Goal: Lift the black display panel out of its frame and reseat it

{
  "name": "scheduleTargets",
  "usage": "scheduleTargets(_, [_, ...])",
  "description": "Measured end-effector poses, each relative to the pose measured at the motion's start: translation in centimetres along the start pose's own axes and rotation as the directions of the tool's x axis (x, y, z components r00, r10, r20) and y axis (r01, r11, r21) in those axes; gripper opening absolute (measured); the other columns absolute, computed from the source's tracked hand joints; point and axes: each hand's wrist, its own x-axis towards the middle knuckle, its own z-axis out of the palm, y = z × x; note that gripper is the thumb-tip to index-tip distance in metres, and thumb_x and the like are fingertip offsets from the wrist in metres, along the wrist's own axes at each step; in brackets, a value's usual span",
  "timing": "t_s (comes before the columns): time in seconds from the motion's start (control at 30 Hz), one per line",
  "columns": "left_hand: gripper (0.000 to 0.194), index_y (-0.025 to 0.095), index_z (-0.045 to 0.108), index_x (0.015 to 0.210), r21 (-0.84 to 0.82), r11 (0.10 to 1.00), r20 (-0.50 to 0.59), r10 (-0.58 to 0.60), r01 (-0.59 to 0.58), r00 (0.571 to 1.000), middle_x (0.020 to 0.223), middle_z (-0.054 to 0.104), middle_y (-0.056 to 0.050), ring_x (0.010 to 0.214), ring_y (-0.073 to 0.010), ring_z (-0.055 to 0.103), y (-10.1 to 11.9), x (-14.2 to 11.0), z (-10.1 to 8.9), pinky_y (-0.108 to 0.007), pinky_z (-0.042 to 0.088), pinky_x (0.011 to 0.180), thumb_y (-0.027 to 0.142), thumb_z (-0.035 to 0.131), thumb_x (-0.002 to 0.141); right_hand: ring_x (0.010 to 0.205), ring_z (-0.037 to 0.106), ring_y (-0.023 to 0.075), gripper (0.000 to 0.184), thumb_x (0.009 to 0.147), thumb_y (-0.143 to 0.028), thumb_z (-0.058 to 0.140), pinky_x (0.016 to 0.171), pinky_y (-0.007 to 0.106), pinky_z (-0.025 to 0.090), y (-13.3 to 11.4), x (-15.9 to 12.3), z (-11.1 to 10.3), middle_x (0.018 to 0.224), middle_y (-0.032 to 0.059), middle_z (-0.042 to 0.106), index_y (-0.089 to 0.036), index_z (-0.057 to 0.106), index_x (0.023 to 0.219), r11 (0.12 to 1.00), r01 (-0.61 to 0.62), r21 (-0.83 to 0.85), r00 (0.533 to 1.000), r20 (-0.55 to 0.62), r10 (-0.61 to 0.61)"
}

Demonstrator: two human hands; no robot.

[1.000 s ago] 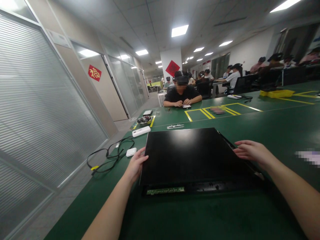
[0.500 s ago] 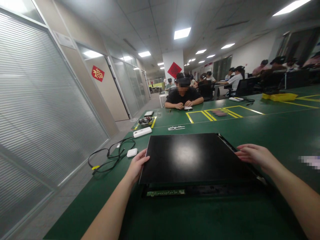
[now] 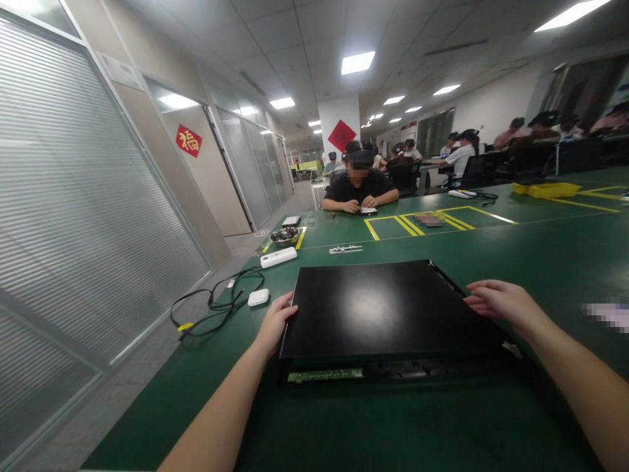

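A black display panel [image 3: 339, 328] lies over a shallow black frame [image 3: 417, 372] on the green table. Its near edge stands slightly off the frame, and a green circuit strip [image 3: 324, 375] shows below it at the near left. My left hand [image 3: 276, 321] grips the panel's left edge, thumb on top and fingers beneath. At the right side, my right hand [image 3: 498, 303] has its fingers closed at the frame's edge; some fingertips are hidden there. A light-coloured tab [image 3: 511, 347] shows at the near right corner.
Left of the panel are black cables [image 3: 216, 305], a white earbud-like case [image 3: 258, 297] and a white power bank [image 3: 279, 257]. Beyond stand a metal bowl [image 3: 285, 236] and thin white pieces [image 3: 345, 249]. A co-worker [image 3: 361, 187] sits opposite; a yellow tray [image 3: 545, 190] is far right.
The panel has shifted slightly to the right over the frame, its left edge moving along with my left hand. My right hand stays nearly in place.
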Motion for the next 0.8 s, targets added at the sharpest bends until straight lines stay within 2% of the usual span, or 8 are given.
scheduleTargets(0.2, [0.043, 0.016, 0.079, 0.097, -0.055, 0.998, -0.077, 0.021, -0.025, 0.997, 0.101, 0.079, -0.007, 0.113, -0.0359, 0.065, 1.8, -0.1, -0.4, -0.040, 0.048, 0.096, 0.025, 0.073, 0.055, 0.072, 0.075, 0.0225, 0.015, 0.079, -0.020, 0.059, 0.072, 0.034, 0.063, -0.4, -0.8, 0.7, 0.076, 0.0090, 0.077, -0.023, 0.062, 0.093, 0.998, -0.021, 0.060, 0.997, 0.074, 0.016])
scheduleTargets(0.37, [0.039, 0.017, 0.079, 0.091, -0.063, 0.998, -0.103, 0.007, -0.014, 0.995, 0.095, 0.080, -0.006, 0.114, -0.0371, 0.064, 1.6, -0.1, -0.1, -0.042, 0.047, 0.097, 0.024, 0.074, 0.053, 0.082, 0.076, 0.0269, 0.015, 0.076, -0.026, 0.062, 0.077, 0.038, 0.064, 0.0, -0.2, -0.1, 0.080, 0.0099, 0.078, -0.027, 0.060, 0.092, 0.992, -0.014, 0.129, 0.995, 0.096, 0.002])
scheduleTargets(0.57, [0.043, 0.017, 0.078, 0.095, -0.066, 0.997, -0.044, -0.032, 0.029, 0.999, 0.102, 0.079, -0.008, 0.112, -0.0352, 0.066, 1.0, -0.8, 0.6, -0.043, 0.048, 0.099, 0.022, 0.079, 0.052, 0.076, 0.075, 0.0245, 0.012, 0.076, -0.023, 0.061, 0.074, 0.035, 0.064, 0.2, 0.2, -0.3, 0.076, 0.0087, 0.077, -0.026, 0.062, 0.088, 0.999, -0.024, 0.045, 0.996, 0.083, 0.020])
scheduleTargets(0.8, [0.051, 0.019, 0.075, 0.108, -0.036, 0.998, 0.014, -0.050, 0.050, 0.999, 0.109, 0.077, -0.009, 0.110, -0.0326, 0.067, 0.6, -0.9, 0.3, -0.044, 0.049, 0.097, 0.023, 0.082, 0.058, 0.070, 0.074, 0.0234, 0.013, 0.076, -0.023, 0.060, 0.069, 0.034, 0.063, 0.2, 0.1, -0.5, 0.074, 0.0084, 0.076, -0.025, 0.063, 0.088, 0.999, -0.013, 0.046, 0.997, 0.072, 0.010])
